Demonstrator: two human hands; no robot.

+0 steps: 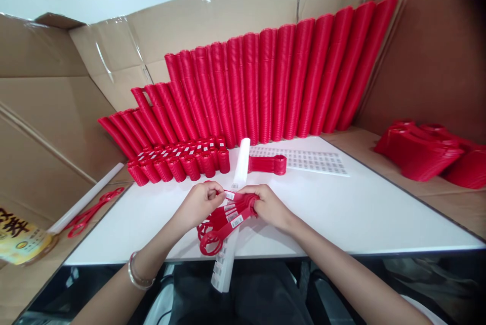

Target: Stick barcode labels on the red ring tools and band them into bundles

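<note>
My right hand [270, 206] grips the handle ends of a fanned bunch of red plastic scoops [220, 226], which point down to the left over the white table [341, 213]. Several of them carry white barcode labels. My left hand [201, 201] pinches a small white label [230, 195] onto the top scoop's handle. A long white label strip [232, 224] runs under both hands from the table's middle past its front edge.
Tall stacks of red scoops [273, 82] lean against the cardboard back wall. Labelled short stacks [178, 160] lie at the left. A single scoop [268, 164], a label sheet [304, 159], red piles [425, 150] at the right, a yellow packet [23, 241].
</note>
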